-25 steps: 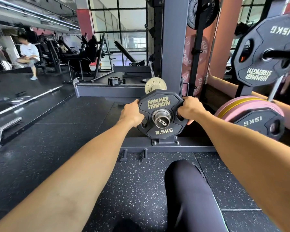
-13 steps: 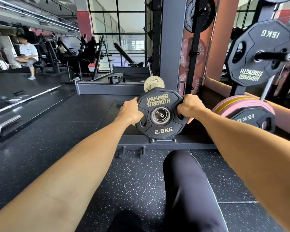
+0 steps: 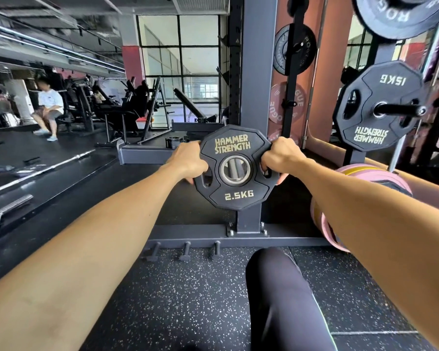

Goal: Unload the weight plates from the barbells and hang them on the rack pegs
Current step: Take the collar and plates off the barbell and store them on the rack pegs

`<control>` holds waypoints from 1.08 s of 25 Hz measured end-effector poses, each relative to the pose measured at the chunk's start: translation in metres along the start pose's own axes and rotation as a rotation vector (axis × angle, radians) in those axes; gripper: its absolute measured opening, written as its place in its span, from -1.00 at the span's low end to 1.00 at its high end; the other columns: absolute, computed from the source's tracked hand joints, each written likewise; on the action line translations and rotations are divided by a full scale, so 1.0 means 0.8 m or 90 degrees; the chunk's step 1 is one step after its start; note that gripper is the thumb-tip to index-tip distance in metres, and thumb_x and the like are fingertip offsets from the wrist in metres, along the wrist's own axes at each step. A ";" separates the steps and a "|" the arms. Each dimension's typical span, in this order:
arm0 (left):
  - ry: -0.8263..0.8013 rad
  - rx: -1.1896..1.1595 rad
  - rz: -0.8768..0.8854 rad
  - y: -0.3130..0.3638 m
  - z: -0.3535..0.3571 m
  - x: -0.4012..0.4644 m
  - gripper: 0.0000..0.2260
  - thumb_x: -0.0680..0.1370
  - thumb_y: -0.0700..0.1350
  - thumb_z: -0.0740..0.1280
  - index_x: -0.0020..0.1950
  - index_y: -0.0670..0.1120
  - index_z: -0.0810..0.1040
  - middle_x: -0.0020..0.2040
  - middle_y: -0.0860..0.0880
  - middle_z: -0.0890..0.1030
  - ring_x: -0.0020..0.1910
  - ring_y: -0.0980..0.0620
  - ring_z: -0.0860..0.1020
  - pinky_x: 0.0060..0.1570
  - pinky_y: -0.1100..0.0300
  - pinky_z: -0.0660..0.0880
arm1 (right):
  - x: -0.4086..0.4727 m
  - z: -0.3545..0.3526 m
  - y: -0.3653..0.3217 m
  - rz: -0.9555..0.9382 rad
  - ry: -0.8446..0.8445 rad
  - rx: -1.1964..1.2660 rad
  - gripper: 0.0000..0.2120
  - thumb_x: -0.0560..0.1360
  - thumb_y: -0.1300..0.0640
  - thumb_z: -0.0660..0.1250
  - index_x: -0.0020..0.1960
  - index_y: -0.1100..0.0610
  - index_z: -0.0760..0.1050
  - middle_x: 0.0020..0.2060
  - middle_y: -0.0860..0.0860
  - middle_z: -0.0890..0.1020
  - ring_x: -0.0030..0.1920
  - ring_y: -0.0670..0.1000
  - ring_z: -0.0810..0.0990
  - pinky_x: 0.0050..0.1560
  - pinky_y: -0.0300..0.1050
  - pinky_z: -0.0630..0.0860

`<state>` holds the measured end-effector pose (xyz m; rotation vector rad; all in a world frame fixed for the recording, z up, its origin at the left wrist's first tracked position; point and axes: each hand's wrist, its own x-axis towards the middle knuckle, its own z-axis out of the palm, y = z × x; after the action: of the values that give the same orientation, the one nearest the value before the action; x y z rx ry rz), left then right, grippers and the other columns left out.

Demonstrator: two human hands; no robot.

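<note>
A black ten-sided Hammer Strength 2.5 kg plate (image 3: 238, 196) hangs upright in the air in front of the grey rack upright (image 3: 257, 72). My left hand (image 3: 189, 160) grips its left grip slot and my right hand (image 3: 279, 158) grips its right one. Its centre hole is empty and the upright shows through it. To the right, a black 15 kg plate (image 3: 360, 122) hangs on a rack peg (image 3: 401, 110). Pink and yellow bumper plates (image 3: 360, 171) stand low at the right, partly hidden by my right forearm.
My knee (image 3: 276, 287) is on the speckled rubber floor below the plate. Short pegs (image 3: 186, 249) stick out of the rack's base bar. A bare barbell (image 3: 48, 168) lies on the floor at left. Rogue plates (image 3: 295, 49) hang further back. A person (image 3: 50, 105) sits far left.
The plate has come off the barbell sleeve end that filled its hole and has risen in both hands. The view has moved closer to the rack.
</note>
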<state>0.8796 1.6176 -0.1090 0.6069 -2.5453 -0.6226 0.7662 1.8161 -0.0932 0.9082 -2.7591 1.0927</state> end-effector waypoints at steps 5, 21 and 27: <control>0.048 0.004 0.030 0.024 -0.051 0.041 -0.86 0.41 -0.26 0.32 -0.04 -0.19 0.54 -0.08 -0.14 0.61 -0.21 -0.17 0.66 -0.25 -0.11 0.65 | 0.025 -0.042 -0.040 -0.030 0.052 -0.018 -0.90 0.33 0.30 0.34 -0.36 0.26 0.51 -0.30 0.15 0.55 -0.39 0.16 0.59 -0.56 -0.22 0.46; 0.071 -0.014 0.017 0.151 -0.180 0.364 -0.83 0.44 -0.27 0.33 0.03 -0.15 0.54 -0.06 -0.12 0.62 -0.29 -0.14 0.68 -0.31 -0.06 0.65 | 0.349 -0.218 -0.136 -0.072 0.048 -0.015 -0.87 0.33 0.29 0.31 -0.40 0.24 0.48 -0.38 0.13 0.53 -0.48 0.12 0.54 -0.68 -0.37 0.27; 0.047 0.017 0.001 0.257 -0.333 0.462 -0.83 0.46 -0.27 0.35 0.04 -0.18 0.54 -0.07 -0.17 0.62 -0.27 -0.17 0.68 -0.27 -0.07 0.65 | 0.433 -0.358 -0.250 -0.056 0.022 0.040 -0.95 0.24 0.30 0.33 -0.37 0.26 0.55 -0.22 0.24 0.64 -0.43 0.27 0.65 -0.36 0.17 0.64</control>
<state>0.6571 1.5106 0.3255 0.6260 -2.4877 -0.5566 0.5371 1.7069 0.3284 0.9974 -2.6435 1.1752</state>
